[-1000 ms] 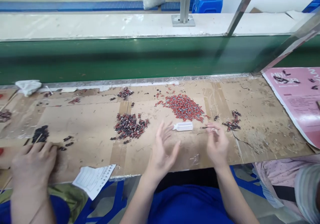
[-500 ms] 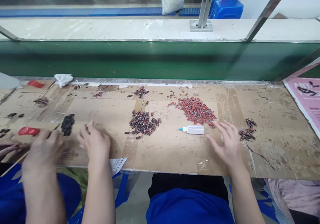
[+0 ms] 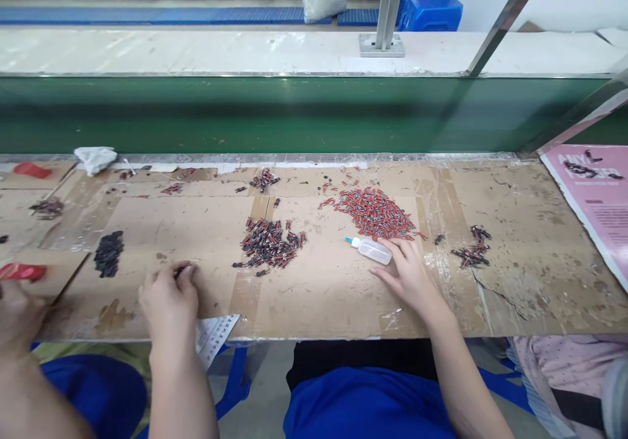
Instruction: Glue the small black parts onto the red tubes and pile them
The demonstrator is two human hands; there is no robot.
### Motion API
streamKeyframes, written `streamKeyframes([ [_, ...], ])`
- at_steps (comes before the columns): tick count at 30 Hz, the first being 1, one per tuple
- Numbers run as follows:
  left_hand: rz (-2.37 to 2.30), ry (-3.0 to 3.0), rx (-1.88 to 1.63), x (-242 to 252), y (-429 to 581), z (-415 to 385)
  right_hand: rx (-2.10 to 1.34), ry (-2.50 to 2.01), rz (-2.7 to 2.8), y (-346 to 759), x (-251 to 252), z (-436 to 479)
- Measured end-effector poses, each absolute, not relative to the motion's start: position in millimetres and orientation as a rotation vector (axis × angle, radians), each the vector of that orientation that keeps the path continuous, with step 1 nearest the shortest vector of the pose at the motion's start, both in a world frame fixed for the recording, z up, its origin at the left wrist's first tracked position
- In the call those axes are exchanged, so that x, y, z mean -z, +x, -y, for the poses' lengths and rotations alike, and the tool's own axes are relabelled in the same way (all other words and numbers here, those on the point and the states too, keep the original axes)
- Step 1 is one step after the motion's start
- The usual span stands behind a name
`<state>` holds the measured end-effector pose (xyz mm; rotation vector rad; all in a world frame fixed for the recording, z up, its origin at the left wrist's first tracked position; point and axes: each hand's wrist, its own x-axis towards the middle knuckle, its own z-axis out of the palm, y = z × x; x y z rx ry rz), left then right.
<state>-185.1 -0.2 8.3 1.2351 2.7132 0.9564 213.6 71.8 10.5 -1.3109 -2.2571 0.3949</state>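
Observation:
My left hand (image 3: 169,298) is closed near the cardboard tabletop, a small dark piece (image 3: 181,270) pinched between thumb and fingers. Further right, my right hand (image 3: 406,270) has its fingers round the back end of a clear squeeze bottle (image 3: 373,250) with a blue tip pointing left. Just behind the bottle lies a large pile of small red pieces (image 3: 375,211). Between my hands is a heap of black-and-red pieces (image 3: 272,244). A patch of flat black pieces (image 3: 108,254) lies left of my left hand.
Another person's hand (image 3: 19,315) is at the far left beside a red container (image 3: 23,271). Smaller clusters lie at the back (image 3: 264,180) and right (image 3: 471,249). A white cloth (image 3: 96,159) sits back left, a pink sheet (image 3: 596,197) at right. A green panel (image 3: 275,115) rises behind.
The view has shifted slightly right. My left hand has closed on a dark piece. My right hand has moved left onto the bottle, which is now tilted. The other person's hand has moved left.

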Motion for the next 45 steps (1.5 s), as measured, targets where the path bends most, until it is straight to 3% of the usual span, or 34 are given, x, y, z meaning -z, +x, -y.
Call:
streamKeyframes([
  [5, -2.247, 1.736, -1.079, -6, -115, -6, -0.498, -1.332, 2.178, 198, -17, -72],
  [10, -1.68, 2.186, -1.019, -3, -47, -18, -0.89, -1.28, 1.733, 194, -26, -63],
  [15, -1.594, 2.197, -0.97, 0, -33, -17, -1.325, -1.13, 1.019, 189, -29, -54],
  [19, -1.696, 2.204, -1.012, 1, -30, -14, -1.486, -1.108, 0.663, 181, -29, -54],
  [27, -1.886, 2.108, -1.101, 7, -27, -17, -1.472, -1.214, 0.735, 172, -26, -51],
  [33, -1.778, 2.094, -1.029, 2, -30, -11, -1.346, -1.276, 0.89, 165, -29, -43],
  [45, -1.995, 1.792, -0.829, -1, -23, -5, -1.185, -1.39, 1.089, 150, -19, -26],
])
